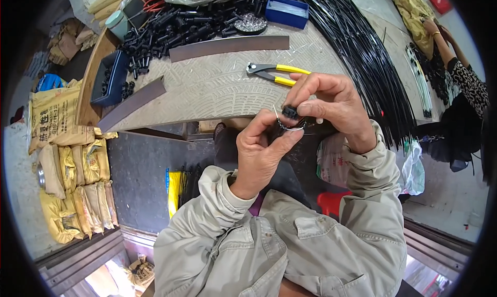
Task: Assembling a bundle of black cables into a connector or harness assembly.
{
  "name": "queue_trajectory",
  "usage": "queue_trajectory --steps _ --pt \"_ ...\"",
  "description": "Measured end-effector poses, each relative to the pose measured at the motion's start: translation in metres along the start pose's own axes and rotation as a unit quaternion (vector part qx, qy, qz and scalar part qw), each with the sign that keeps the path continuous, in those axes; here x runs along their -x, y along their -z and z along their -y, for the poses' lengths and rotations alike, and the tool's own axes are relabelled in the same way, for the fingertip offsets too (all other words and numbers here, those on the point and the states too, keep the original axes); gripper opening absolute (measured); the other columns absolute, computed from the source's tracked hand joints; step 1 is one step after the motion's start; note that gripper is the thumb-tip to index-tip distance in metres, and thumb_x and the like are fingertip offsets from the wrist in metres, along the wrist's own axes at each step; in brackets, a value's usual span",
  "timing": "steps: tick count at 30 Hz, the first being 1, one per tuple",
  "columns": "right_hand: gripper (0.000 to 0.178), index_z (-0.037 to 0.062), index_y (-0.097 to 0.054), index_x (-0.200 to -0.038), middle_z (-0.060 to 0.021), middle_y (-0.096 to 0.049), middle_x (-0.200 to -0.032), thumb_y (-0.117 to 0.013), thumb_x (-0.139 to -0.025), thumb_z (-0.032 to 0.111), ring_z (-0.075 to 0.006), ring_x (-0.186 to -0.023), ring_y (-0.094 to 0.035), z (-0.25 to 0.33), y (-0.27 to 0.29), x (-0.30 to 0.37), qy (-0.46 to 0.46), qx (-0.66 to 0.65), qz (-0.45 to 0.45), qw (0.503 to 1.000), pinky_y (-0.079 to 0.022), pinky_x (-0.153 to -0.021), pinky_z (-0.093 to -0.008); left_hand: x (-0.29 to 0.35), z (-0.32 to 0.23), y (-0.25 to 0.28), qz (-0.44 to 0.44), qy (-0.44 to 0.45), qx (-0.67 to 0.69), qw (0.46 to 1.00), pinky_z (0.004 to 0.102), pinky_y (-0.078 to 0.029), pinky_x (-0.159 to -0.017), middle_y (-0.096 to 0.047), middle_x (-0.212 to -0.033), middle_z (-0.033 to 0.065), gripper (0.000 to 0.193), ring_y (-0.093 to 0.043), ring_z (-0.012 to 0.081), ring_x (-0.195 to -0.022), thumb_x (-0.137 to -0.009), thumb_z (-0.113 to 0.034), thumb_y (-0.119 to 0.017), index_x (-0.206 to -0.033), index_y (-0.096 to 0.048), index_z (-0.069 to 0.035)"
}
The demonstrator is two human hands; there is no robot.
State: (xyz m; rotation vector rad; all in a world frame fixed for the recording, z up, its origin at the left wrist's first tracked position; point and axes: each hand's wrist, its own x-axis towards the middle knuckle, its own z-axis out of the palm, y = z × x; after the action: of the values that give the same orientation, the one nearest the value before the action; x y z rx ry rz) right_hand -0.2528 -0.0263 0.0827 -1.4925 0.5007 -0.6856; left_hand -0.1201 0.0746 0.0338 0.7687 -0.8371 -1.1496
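Observation:
Both my hands are together just off the table's near edge. My left hand (257, 154) pinches a thin curved wire (291, 128) with dark bits along it between thumb and fingers. My right hand (336, 103) grips a small black ribbed piece (290, 112) between thumb and fingertips, right above the wire. Whether the two parts are joined cannot be made out. End-cutting pincers (264, 69) with yellow handles lie on the table just beyond my right hand, which covers the handle ends.
Black plastic tubes (176, 30) heap at the back left, beside a blue bin (119, 82). Another blue box (287, 17) stands at the back. Long black rods (362, 54) lie in a bundle to the right. A metal strip (228, 47) edges the heap. Another person's hand (430, 26) holds a yellow sack.

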Motion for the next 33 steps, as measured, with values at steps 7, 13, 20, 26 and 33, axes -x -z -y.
queue_trajectory --steps 7,13,20,26,33 --pt "0.015 0.0079 -0.055 -0.072 -0.0037 -0.062 -0.078 -0.069 -0.073 0.012 -0.0128 -0.077 -0.056 -0.001 -0.011 -0.009 0.083 0.131 0.011 0.988 -0.025 -0.102 -0.0404 0.003 -0.004 0.004 -0.015 -0.002 0.032 0.999 0.0161 -0.039 -0.066 -0.052 -0.083 -0.0026 0.017 -0.047 0.0025 -0.074 -0.077 0.002 -0.066 -0.091 -0.056 -0.002" --pt "0.03 0.0118 -0.057 -0.077 0.0033 -0.057 -0.077 -0.077 -0.062 0.027 -0.0149 -0.079 -0.054 0.003 -0.025 -0.007 0.244 0.371 -0.017 0.896 -0.016 -0.104 -0.0456 0.005 -0.008 0.013 -0.049 0.007 0.072 0.996 0.0178 -0.042 -0.069 -0.053 -0.084 -0.002 0.013 -0.05 0.0037 -0.076 -0.08 0.002 -0.063 -0.089 -0.054 -0.002" --pt "0.021 0.0121 -0.058 -0.081 0.0028 -0.058 -0.081 -0.067 -0.063 0.01 -0.0174 -0.088 -0.052 -0.004 -0.036 -0.004 0.24 0.398 -0.056 0.884 -0.009 -0.105 -0.0459 0.006 -0.008 0.026 -0.011 -0.012 0.095 0.995 0.0205 -0.041 -0.075 -0.053 -0.093 -0.0001 0.018 -0.049 0.0053 -0.082 -0.081 0.003 -0.059 -0.099 -0.053 0.0" --pt "0.02 0.0125 -0.059 -0.081 0.0026 -0.058 -0.078 -0.065 -0.062 0.008 -0.0173 -0.088 -0.053 -0.007 -0.04 -0.002 0.244 0.388 -0.077 0.885 -0.008 -0.106 -0.0463 0.008 -0.008 0.033 -0.003 0.006 0.106 0.994 0.0244 -0.042 -0.077 -0.057 -0.098 0.0053 0.029 -0.052 0.011 -0.085 -0.081 -0.003 -0.062 -0.107 -0.051 0.0" --pt "0.019 0.0127 -0.061 -0.082 0.0023 -0.059 -0.079 -0.067 -0.064 0.008 -0.0187 -0.093 -0.053 -0.001 -0.046 -0.005 0.266 0.435 -0.085 0.856 -0.007 -0.106 -0.0467 0.007 -0.013 0.027 -0.063 -0.019 0.104 0.992 0.0221 -0.044 -0.08 -0.058 -0.096 0.0032 0.03 -0.054 0.0086 -0.087 -0.079 0.004 -0.062 -0.107 -0.053 0.0"
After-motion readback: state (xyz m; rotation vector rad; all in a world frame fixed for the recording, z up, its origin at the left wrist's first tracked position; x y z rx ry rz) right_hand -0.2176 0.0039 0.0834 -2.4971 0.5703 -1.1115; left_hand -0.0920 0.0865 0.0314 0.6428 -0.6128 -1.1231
